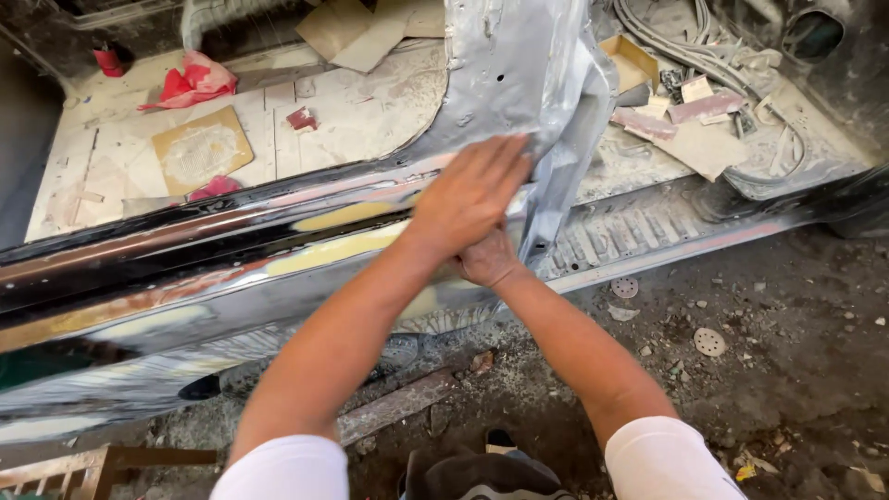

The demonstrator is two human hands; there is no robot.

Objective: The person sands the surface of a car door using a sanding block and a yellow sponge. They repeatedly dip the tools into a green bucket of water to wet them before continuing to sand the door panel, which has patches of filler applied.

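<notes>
Hands [472,218] pressed on sanded car sill [278,250], dusty floor [787,352], sanding discs [709,342]

1 head camera looks steeply down, close over both forearms, facing the car sill [231,268].
</notes>
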